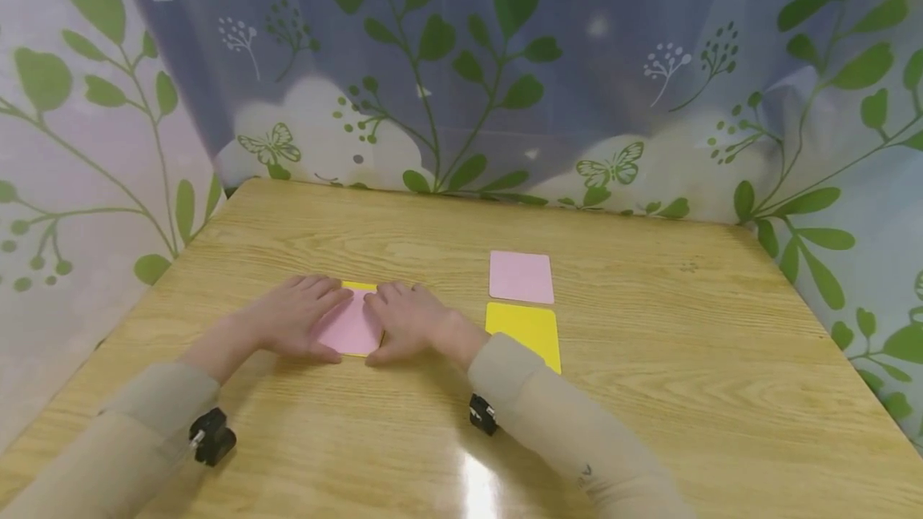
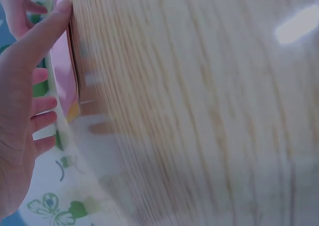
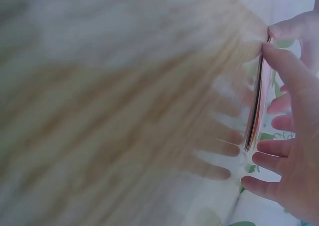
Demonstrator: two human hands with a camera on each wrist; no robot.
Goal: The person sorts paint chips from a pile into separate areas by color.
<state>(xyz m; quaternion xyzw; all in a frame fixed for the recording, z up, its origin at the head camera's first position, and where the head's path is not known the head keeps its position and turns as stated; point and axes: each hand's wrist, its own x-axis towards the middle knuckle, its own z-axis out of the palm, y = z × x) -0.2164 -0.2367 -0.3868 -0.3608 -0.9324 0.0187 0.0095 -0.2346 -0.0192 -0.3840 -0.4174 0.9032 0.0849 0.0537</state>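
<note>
A pink sheet [image 1: 351, 327] over a yellow sheet [image 1: 358, 287] is pressed flat on the table [image 1: 649, 391] by left hand [image 1: 296, 315] and right hand [image 1: 407, 319], fingers straight, apparently to keep edges aligned.

Glossy wooden table [image 1: 649, 391] enclosed by leaf-and-butterfly patterned curtains [image 1: 505, 62]

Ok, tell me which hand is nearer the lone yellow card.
Right. The right hand rests on the pink card, just left of the yellow card. The left hand lies farther off, on the pink card's other side.
</note>
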